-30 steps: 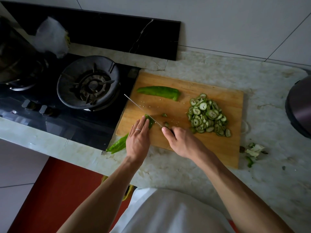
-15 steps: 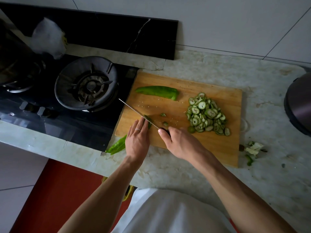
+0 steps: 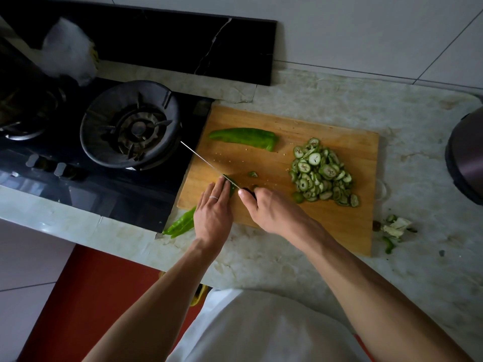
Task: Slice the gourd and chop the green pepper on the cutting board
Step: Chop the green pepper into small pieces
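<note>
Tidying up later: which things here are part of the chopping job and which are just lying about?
In use: cutting board, knife, held pepper, second pepper, gourd slices.
Lying about: gas burner, plastic bag, scraps, dark pot.

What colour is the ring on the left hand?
Silver, a thin band on the left hand, seen in the head view.
</note>
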